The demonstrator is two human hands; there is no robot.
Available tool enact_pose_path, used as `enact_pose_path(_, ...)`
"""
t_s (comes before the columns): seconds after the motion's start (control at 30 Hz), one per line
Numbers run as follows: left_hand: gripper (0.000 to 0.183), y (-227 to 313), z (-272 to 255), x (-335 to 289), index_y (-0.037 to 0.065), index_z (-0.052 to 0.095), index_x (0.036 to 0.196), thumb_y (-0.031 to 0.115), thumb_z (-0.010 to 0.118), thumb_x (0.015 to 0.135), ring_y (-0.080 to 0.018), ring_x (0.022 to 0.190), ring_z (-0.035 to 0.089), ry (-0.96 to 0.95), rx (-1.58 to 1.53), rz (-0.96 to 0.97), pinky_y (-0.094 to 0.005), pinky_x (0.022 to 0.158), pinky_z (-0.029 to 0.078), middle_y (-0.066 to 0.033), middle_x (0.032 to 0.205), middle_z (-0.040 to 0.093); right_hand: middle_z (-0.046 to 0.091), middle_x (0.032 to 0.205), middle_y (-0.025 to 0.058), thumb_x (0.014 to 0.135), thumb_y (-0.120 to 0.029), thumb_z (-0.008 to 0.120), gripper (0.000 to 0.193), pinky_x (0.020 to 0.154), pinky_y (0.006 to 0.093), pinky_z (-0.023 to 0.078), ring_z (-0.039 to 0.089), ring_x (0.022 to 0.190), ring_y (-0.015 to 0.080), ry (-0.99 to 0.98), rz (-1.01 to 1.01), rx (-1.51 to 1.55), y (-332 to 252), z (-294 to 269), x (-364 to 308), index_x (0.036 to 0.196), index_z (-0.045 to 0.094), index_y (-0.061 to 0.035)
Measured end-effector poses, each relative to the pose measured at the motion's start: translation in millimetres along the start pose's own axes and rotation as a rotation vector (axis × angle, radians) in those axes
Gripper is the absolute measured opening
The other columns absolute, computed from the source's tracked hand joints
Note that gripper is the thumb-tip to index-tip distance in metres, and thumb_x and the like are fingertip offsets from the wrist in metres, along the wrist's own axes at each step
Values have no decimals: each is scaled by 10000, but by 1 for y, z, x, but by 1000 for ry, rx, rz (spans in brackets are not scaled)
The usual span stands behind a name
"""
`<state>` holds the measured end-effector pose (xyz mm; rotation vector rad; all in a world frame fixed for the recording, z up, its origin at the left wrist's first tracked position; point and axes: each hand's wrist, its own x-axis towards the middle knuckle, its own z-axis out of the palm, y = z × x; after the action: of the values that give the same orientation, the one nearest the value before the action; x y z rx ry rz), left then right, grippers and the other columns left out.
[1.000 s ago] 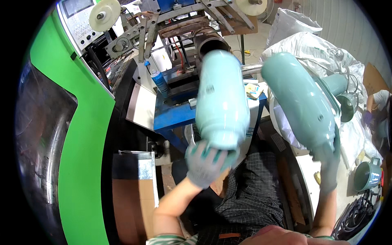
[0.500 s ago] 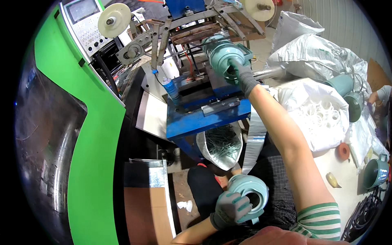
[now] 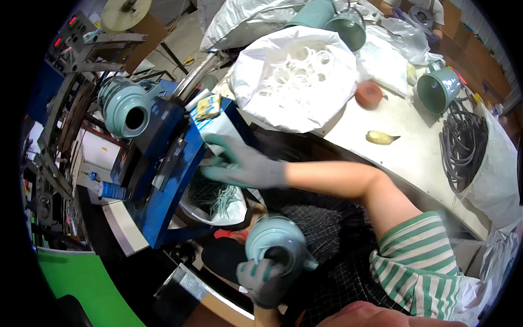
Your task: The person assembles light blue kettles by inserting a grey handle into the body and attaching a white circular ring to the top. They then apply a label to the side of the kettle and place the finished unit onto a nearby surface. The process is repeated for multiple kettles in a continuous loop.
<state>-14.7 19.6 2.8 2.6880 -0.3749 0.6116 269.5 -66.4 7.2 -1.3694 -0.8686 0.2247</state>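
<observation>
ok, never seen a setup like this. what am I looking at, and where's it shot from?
No robot: these are a person's gloved hands, seen from above by a wide fisheye camera worn on the head, so straight edges look bent. The left hand holds a pale green vessel. The right hand is open and empty, near a blue stand. A similar vessel is at the metal machine on the left. The white table carries a bag of white rings, a reddish round piece and a green cup.

I see the left hand [image 3: 262, 282] holding a green vessel [image 3: 277, 233]; the right hand [image 3: 242, 164] is outstretched near a blue stand [image 3: 175, 196].
</observation>
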Motion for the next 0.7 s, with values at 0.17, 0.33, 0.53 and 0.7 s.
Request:
enact_pose_path(0.17,403,-21,-11,11,201,587,789,418,904,665,-328,773,573,24,-14,68,-493,719,425,-41,855,584,583,1392,269,862,-325,838,811,1073,462,506,597,1291,387,610,118,-838,-14,-193,-170,1504,451,-17)
enact_pose_path(0.33,447,-15,7,25,169,572,813,409,912,650,-334,795,569,38,32,127,-498,720,425,-53,893,587,660,1254,219,900,-454,770,687,1012,474,510,633,1174,394,945,266,-1798,-68,-377,-332,1405,556,-40)
enact_pose_path(0.53,466,-4,15,36,139,600,962,376,901,697,-419,994,594,-143,37,146,-568,852,482,-116,1034,629,638,1415,233,772,-863,608,1157,1147,452,428,624,1313,353,937,1619,-1691,-130,-470,-497,1551,460,-19)
enact_pose_path(0.7,470,2,33,34,137,601,977,368,902,699,-417,1011,598,-43,99,165,-585,900,485,-107,1050,635,688,1322,244,930,-596,557,789,1065,443,509,679,1239,347,984,1667,-1435,-101,-444,-460,1525,506,-80)
